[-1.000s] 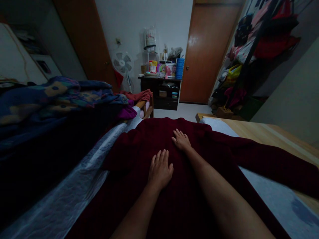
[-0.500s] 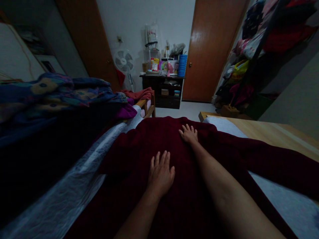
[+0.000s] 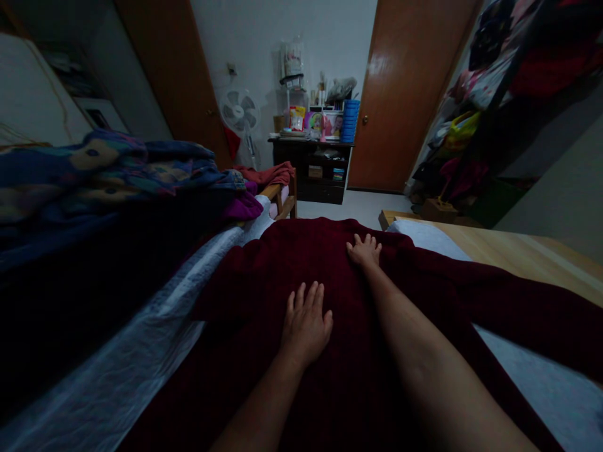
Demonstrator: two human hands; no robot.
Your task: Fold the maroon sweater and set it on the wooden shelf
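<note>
My left hand [image 3: 306, 328] lies palm-down, fingers slightly apart, and my right hand [image 3: 365, 253] rests farther up, fingers spread, both on the dark red garment [image 3: 325, 258] laid out over the pale sheet [image 3: 164, 314].

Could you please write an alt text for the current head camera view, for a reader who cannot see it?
A person's left hand and right hand lie palm down on a dark red garment spread over a pale covering. Patterned blue cloth is heaped at the left; beyond, a white fan and a dark cabinet stand near the wall.
</note>
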